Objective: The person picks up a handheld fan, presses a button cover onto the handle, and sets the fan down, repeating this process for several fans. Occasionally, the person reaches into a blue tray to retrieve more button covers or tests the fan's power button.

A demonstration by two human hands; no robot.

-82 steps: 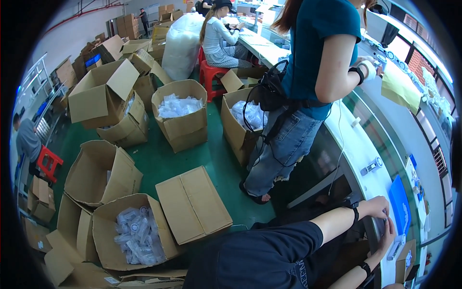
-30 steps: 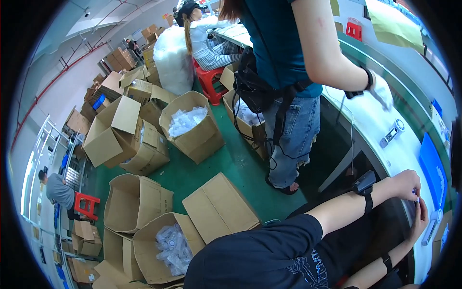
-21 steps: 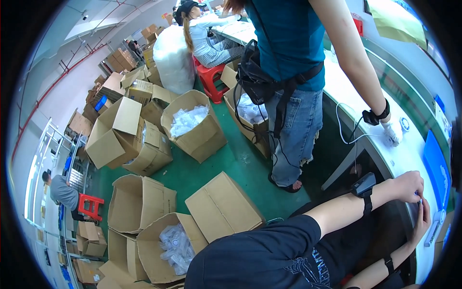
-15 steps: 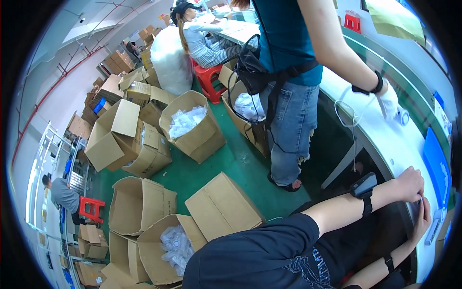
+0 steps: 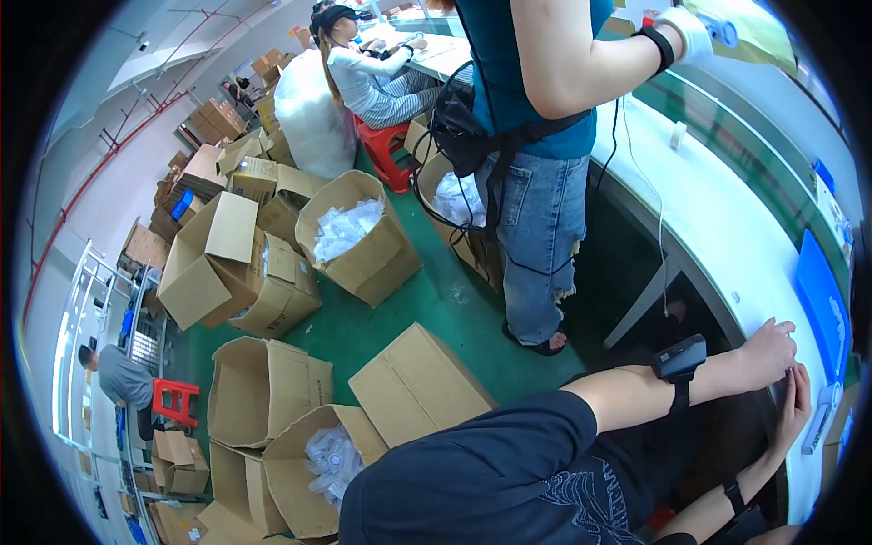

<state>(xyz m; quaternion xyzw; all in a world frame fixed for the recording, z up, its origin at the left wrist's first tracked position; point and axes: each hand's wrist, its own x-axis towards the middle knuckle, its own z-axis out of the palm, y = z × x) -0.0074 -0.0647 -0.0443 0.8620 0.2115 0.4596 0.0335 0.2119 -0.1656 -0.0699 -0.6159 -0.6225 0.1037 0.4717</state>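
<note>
Over the near edge of the white table (image 5: 727, 245), at the lower right, my two hands come together. My left hand (image 5: 768, 352) has its fingers curled in, closed around something too small to make out. Just below it, my right hand (image 5: 796, 407) points its fingers upward, the tips pressed together against the left fingers. What they pinch between them is hidden. Beside my hands lie a blue plastic tray (image 5: 817, 295) and a white elongated tool with a rounded end (image 5: 821, 420).
A standing co-worker in a teal top (image 5: 536, 64) raises a white-gloved hand (image 5: 686, 34) with a blue-and-white round item. A white cable (image 5: 656, 195) hangs off the table. Open cartons (image 5: 363, 259) with clear plastic pieces stand on the green floor. Another person sits on a red stool (image 5: 386, 153).
The co-worker's gloved hand has risen from the table with the round item and moved up and left. My hands stay together at the table edge, shifted only slightly.
</note>
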